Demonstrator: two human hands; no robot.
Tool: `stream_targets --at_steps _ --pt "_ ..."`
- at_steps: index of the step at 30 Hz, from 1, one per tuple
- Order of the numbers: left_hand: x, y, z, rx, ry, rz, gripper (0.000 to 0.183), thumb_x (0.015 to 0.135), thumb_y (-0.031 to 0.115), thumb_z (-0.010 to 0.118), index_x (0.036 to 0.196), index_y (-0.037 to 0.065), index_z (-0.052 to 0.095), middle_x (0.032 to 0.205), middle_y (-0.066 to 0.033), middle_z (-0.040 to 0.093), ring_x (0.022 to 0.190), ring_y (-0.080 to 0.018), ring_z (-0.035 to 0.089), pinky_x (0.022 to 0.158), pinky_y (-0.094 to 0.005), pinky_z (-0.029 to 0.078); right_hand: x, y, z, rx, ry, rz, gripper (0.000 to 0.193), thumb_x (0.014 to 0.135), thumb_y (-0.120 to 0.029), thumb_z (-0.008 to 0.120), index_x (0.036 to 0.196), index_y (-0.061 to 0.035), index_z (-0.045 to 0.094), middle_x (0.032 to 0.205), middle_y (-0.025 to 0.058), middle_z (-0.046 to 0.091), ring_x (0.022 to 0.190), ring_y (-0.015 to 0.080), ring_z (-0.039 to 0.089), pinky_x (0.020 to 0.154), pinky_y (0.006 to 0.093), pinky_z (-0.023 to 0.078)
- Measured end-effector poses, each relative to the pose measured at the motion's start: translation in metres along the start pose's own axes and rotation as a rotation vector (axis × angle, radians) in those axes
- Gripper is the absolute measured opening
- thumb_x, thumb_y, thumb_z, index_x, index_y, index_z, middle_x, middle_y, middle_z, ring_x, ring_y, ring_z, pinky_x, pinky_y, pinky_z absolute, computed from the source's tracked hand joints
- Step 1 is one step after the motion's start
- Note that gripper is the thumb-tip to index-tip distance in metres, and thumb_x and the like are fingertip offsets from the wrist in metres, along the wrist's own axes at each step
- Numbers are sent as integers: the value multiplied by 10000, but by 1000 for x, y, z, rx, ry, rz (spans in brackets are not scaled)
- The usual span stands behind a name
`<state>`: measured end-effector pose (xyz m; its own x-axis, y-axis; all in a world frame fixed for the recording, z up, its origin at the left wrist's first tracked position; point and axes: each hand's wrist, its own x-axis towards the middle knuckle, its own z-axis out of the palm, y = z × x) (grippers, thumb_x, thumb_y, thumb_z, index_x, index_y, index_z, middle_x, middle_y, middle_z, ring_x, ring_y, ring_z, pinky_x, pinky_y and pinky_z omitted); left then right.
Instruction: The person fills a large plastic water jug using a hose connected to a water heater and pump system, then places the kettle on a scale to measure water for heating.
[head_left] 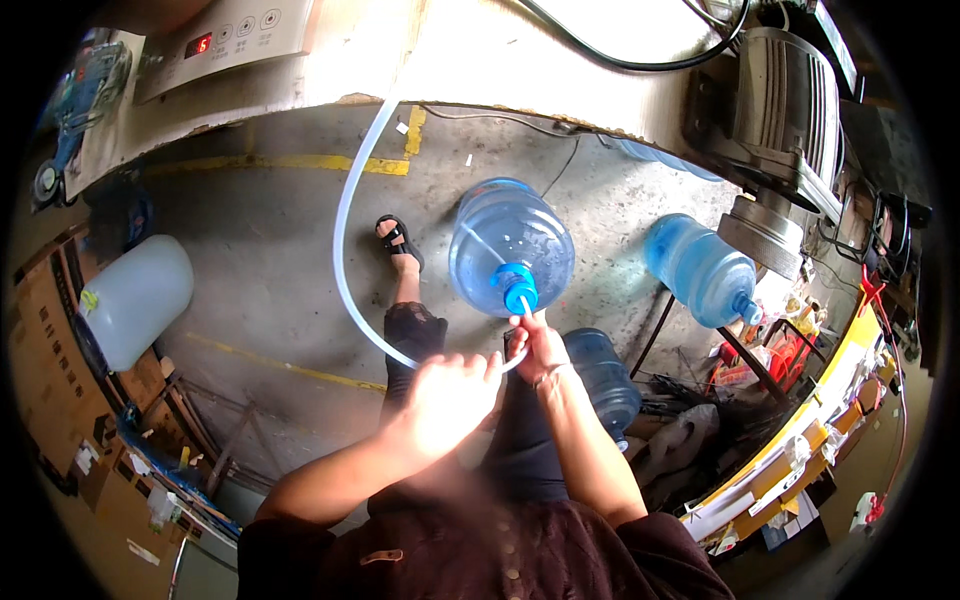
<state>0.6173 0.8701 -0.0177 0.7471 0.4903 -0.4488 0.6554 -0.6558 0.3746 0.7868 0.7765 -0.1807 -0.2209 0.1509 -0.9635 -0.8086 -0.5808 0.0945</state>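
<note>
Both forearms enter from the lower edge and converge over the person's lap, the left slanting up and rightward, the right rising more steeply up and leftward. The left hand [450, 395] is bent inward, fingers curled about a white tube [345, 240]; the right hand [540, 348] pinches the same tube narrowly, just beside the bottle's neck.

Count, largest first: one workbench [500, 85] across the top; one motor [785, 110] at its right; three blue bottles plainly seen. The first bottle [530, 225] stands in front of the person on the floor, neck toward the hands; the second bottle [695, 265] lies tilted at the right; the third bottle [603, 375] lies beside the right forearm. One whitish jug [140, 300] rests at the left. One control panel [245, 40], one sandal [400, 240] and one blue cap [515, 285] (on the first bottle's neck, the tube running to it) complete the count.

The panel is cut off at the top. More blue plastic [668, 158] shows under the bench, mostly hidden, its number uncertain. Glare washes out the left hand's fingers. A pale line runs inside the first bottle; whether it is the tube, I cannot tell.
</note>
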Motion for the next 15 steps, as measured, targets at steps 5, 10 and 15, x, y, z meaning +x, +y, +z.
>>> stream_targets --at_steps 5,10,15 --pt "0 -23 -27 100 -85 -21 254 763 166 609 996 90 675 709 -4 556 686 -165 583 643 -306 435 44 -16 8 -22 60 91 467 1002 -412 399 939 -5 619 577 -26 529 510 112 507 494 262 433" --pt "6 -18 -14 93 -77 40 217 770 149 620 966 75 676 727 -8 569 701 -174 583 645 -309 432 -23 1 2 18 -70 69 455 983 -471 402 979 -63 604 789 39 631 701 176 618 618 322 523" --pt "16 1 -7 19 175 113 276 794 145 582 1037 25 632 965 -105 610 999 -238 570 874 -371 448 20 -1 2 -16 -15 -67 292 1012 -256 406 975 -38 597 707 34 591 547 141 533 541 277 478"
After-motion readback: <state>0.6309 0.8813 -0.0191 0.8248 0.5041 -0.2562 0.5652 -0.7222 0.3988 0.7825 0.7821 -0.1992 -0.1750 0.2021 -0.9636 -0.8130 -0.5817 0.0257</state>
